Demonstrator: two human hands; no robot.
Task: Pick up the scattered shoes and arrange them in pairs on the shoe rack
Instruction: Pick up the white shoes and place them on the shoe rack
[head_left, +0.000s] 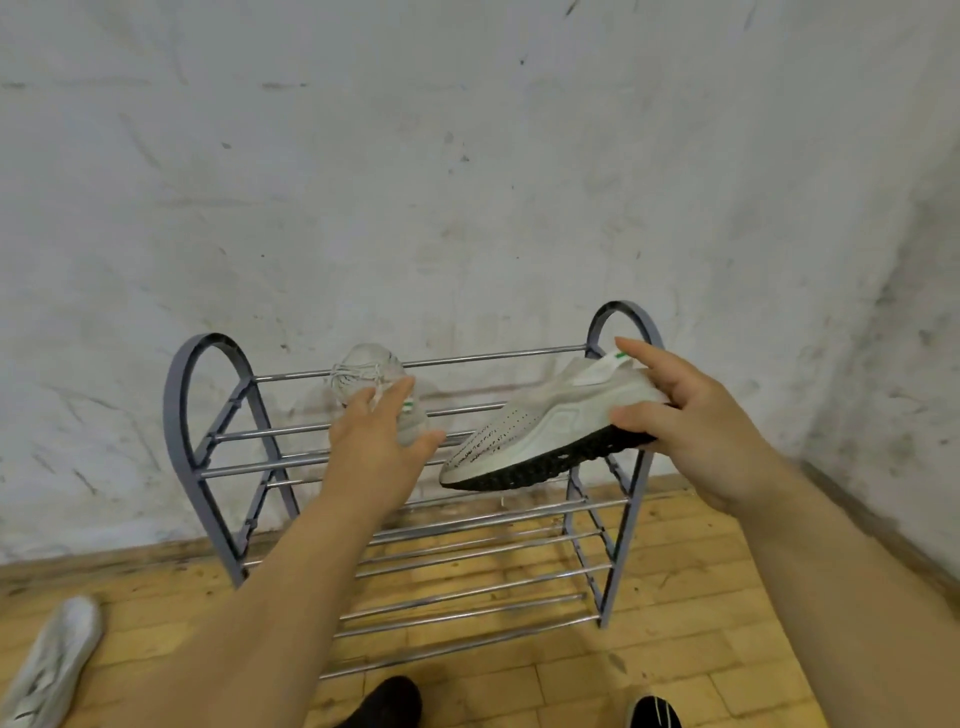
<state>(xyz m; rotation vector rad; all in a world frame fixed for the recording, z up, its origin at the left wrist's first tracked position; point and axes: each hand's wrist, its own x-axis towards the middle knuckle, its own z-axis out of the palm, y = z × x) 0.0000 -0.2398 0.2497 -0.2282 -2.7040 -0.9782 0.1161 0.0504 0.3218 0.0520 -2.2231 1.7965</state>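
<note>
Currently your right hand (691, 415) grips the heel of the black-soled sneaker (535, 436), toe tilted down over the top tier of the shoe rack (175, 415); your left hand (374, 441), fingers straight and spread, rests on the laced white sneaker (363, 370) lying on that tier.
</note>
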